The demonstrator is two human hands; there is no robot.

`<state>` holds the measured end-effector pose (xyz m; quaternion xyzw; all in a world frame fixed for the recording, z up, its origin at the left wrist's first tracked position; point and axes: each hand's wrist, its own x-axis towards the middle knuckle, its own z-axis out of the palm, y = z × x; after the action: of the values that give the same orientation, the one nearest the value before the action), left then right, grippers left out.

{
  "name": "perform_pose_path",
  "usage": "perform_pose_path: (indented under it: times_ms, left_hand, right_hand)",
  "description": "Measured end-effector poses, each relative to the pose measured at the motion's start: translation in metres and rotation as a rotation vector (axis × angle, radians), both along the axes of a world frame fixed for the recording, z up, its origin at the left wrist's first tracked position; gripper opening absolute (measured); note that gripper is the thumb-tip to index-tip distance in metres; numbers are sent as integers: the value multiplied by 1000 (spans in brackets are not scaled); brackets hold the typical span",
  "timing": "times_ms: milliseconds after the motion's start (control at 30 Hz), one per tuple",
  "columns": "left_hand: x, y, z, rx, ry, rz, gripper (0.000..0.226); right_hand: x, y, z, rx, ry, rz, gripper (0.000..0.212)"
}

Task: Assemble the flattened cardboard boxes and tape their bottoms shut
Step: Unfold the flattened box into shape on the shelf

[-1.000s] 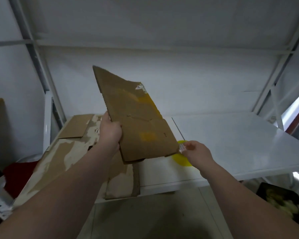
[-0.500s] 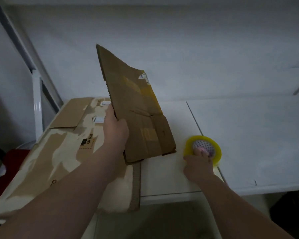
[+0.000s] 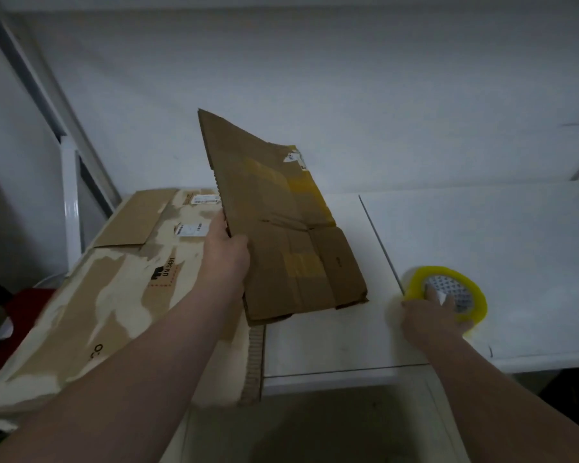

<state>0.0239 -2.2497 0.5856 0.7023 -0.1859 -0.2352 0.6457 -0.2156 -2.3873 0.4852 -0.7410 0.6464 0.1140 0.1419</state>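
Rightward the tape roll has slid on the table; the right hand now hooks fingers into its core, thumb outside the rim. The flattened box hangs tilted, its left edge pinched by the left hand. The board looks light and stiff but creased; grasp opposite edges to open it. Torn cardboard lies under the left fingers.

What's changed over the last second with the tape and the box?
The right hand shifted from the edge of the yellow roll of tape onto it, fingers hooked into its core. The left hand keeps its grip on the raised flattened brown cardboard box.
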Motion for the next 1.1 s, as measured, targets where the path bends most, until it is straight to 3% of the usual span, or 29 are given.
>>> perform_pose_path:
  times_ms: [167, 267, 400, 500, 567, 633, 733, 867, 933, 1100]
  left_hand:
    - [-18, 2, 11, 61, -52, -103, 48]
    - [-27, -1, 28, 86, -172, -170, 57]
    - [-33, -7, 53, 137, -309, -266, 63]
    - [-37, -7, 67, 222, -468, -332, 65]
    - [-44, -4, 78, 309, -692, -409, 66]
    - [-55, 2, 90, 354, -921, -519, 63]
    - [-73, 12, 98, 377, -1051, -693, 62]
    - [-77, 24, 80, 365, -995, -874, 67]
    - [-78, 29, 73, 351, -980, -929, 62]
    - [-84, 35, 61, 451, -929, -946, 53]
  right_hand:
    - [-13, -1, 7, 70, 3, -68, 52]
    - [-9, 0, 27, -30, -70, 56, 46]
    - [14, 18, 84, 54, -611, 105, 50]
    - [34, 43, 125, 414, -1037, -23, 63]
    - [42, 54, 143, 554, -1173, -16, 70]
    - [48, 62, 157, 607, -1290, -36, 62]
    - [50, 68, 162, 596, -1435, -178, 52]
    - [36, 72, 148, 478, -1407, -333, 57]
    - [29, 77, 147, 428, -1375, -355, 44]
    - [23, 82, 152, 126, -1131, -324, 38]
